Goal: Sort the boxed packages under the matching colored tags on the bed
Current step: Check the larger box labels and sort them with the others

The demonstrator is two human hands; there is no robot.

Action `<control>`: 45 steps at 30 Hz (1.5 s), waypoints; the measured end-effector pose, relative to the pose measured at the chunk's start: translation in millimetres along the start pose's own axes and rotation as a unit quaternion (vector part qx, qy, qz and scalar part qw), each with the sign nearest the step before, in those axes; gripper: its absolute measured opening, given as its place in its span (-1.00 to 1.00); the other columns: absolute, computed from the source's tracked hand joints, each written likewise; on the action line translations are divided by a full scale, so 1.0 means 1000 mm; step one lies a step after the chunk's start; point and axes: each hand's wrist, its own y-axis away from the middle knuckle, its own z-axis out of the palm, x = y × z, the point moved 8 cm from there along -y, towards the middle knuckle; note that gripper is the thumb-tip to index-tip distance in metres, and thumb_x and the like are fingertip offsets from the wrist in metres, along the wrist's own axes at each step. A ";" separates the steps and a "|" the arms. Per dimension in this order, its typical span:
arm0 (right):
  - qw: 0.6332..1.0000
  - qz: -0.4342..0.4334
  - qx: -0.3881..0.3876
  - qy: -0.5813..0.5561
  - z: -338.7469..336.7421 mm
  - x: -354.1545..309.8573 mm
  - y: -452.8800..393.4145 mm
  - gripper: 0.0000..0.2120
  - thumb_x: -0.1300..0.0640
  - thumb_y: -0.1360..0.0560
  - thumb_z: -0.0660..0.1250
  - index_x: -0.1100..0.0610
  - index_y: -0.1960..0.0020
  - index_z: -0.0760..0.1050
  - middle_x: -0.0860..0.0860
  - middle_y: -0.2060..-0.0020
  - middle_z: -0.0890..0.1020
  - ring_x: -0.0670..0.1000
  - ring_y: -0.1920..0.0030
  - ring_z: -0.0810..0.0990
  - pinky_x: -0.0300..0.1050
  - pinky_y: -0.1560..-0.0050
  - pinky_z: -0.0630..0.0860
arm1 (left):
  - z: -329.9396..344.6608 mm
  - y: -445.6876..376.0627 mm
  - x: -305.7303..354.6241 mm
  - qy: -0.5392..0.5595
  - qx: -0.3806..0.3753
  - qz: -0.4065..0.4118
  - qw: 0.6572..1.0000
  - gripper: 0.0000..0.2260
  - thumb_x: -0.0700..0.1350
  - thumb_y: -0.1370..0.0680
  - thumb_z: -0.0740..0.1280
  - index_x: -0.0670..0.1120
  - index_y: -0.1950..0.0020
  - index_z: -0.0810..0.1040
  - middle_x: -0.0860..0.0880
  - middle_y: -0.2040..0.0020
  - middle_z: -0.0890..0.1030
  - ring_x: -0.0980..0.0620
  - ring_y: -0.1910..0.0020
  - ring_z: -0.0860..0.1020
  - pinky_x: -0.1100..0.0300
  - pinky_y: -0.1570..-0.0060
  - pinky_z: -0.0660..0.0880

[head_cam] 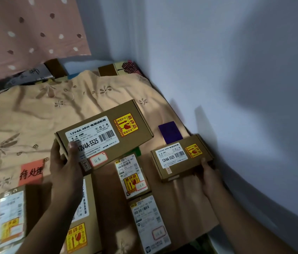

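The left hand [65, 162] grips the near-left corner of a large cardboard box [106, 132], thumb curled over its white label, and holds it raised and tilted above the bed. The right hand [208, 173] clasps the near end of a smaller cardboard box [181, 158], at about 3 o'clock from the large one; whether it rests on the bed or is lifted cannot be told.

Touching the smaller box at its 11 o'clock edge lies a purple tag [170, 132], flat on the cloth. At 8 o'clock from the large box lies an orange tag [32, 172] with dark handwritten characters. Between the two arms sit two narrow boxes [130, 176] end to end, and under the left forearm another box [82, 217] shows, with one more package [11, 219] at the 8 o'clock corner of the view.

The bed is covered with a peach bedsheet [53, 110] embroidered with flowers and creased. A pale grey-blue wall [236, 70] runs along its 3 o'clock side, and a pink dotted curtain [25, 30] hangs at 11 o'clock.

Both held boxes are plain brown card, each with a white printed label reading 12V4A, a barcode and a yellow-and-red fragile sticker.
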 end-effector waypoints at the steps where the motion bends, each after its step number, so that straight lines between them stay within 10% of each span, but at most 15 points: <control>1: 1.000 -0.013 0.006 0.007 0.002 -0.002 0.000 -0.56 0.04 -0.47 0.40 0.19 -0.30 0.47 0.16 -0.17 0.62 0.15 -0.12 0.61 0.17 -0.20 0.52 | 0.002 -0.001 0.000 0.002 -0.002 -0.001 1.000 -0.68 0.02 -0.64 0.21 0.09 -0.40 0.40 0.07 -0.08 0.65 0.05 -0.04 0.67 0.20 0.20 0.65; 12: 0.999 0.046 -0.018 -0.020 0.043 0.024 0.032 -0.55 0.33 -0.42 0.29 0.15 -0.30 0.42 0.16 -0.10 0.64 0.16 -0.02 0.66 -0.03 0.18 0.64 | 0.027 0.007 -0.017 0.009 -0.036 -0.027 0.999 -0.64 0.00 -0.61 0.25 0.04 -0.41 0.41 0.02 -0.07 0.67 0.06 -0.02 0.69 0.11 0.10 0.67; 17: 0.997 0.076 -0.005 -0.016 0.045 0.026 0.031 -0.51 0.27 -0.38 0.32 0.18 -0.30 0.38 0.17 -0.10 0.62 0.17 -0.03 0.64 0.06 0.06 0.63 | 0.031 0.009 -0.016 0.009 -0.045 -0.027 0.999 -0.64 -0.03 -0.62 0.24 0.00 -0.42 0.40 0.03 -0.03 0.68 0.09 0.04 0.70 0.17 0.18 0.66; 21: 0.990 -0.067 0.080 0.096 0.029 -0.013 0.051 -0.54 0.23 -0.41 0.34 0.17 -0.31 0.39 0.10 -0.22 0.48 0.10 -0.12 0.54 -0.22 0.18 0.48 | 0.030 0.012 -0.013 0.013 -0.048 -0.026 0.998 -0.65 -0.05 -0.63 0.24 -0.01 -0.42 0.40 0.03 -0.05 0.68 0.09 0.03 0.69 0.15 0.17 0.67; 30: 0.930 -0.240 -0.231 0.158 0.128 -0.121 0.164 -0.71 0.03 -0.63 0.11 0.04 -0.32 0.39 -0.02 -0.13 0.57 -0.31 0.13 0.57 -0.59 0.29 0.39 | 0.006 0.032 0.019 0.027 -0.066 -0.027 0.997 -0.69 0.01 -0.59 0.23 0.07 -0.34 0.46 -0.03 -0.08 0.69 -0.02 0.00 0.70 0.08 0.18 0.67; 38: 0.867 -0.193 -0.429 0.167 0.181 -0.113 0.233 -0.71 0.11 -0.55 0.25 -0.23 -0.17 0.54 -0.08 -0.04 0.70 0.00 -0.06 0.67 0.04 -0.07 0.59 | -0.052 0.057 0.051 0.092 -0.073 -0.077 0.990 -0.70 -0.09 -0.63 0.12 -0.04 -0.29 0.52 -0.16 -0.05 0.71 -0.09 0.13 0.70 0.10 0.29 0.63; 45: 0.817 -0.195 -0.534 0.091 0.197 -0.123 0.294 -0.66 0.02 -0.60 0.05 -0.08 -0.21 0.55 -0.01 -0.06 0.70 0.01 -0.07 0.67 -0.09 0.06 0.63 | -0.099 0.079 0.087 0.083 -0.056 -0.040 0.994 -0.62 0.18 -0.46 0.23 0.03 -0.14 0.61 -0.08 0.09 0.73 -0.04 0.25 0.67 0.21 0.35 0.46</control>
